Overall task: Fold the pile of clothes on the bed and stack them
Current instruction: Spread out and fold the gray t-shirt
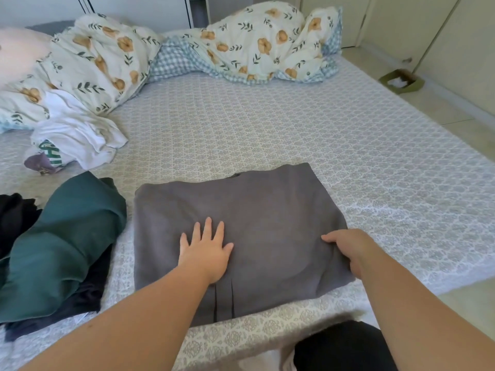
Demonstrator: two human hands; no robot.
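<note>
Patterned bed (267, 124), folded grey garment (267, 210) near its front edge, left hand (206, 253) spread flat on it, right hand (348, 247) gripping its right edge, green garment (67, 236) left of it.

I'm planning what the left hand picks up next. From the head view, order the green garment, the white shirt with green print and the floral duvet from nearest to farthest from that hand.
Measured from the left hand, which lies flat on the grey garment:
1. Green garment, just to its left.
2. White shirt, farther back on the left.
3. Floral duvet, along the far edge of the bed.
</note>
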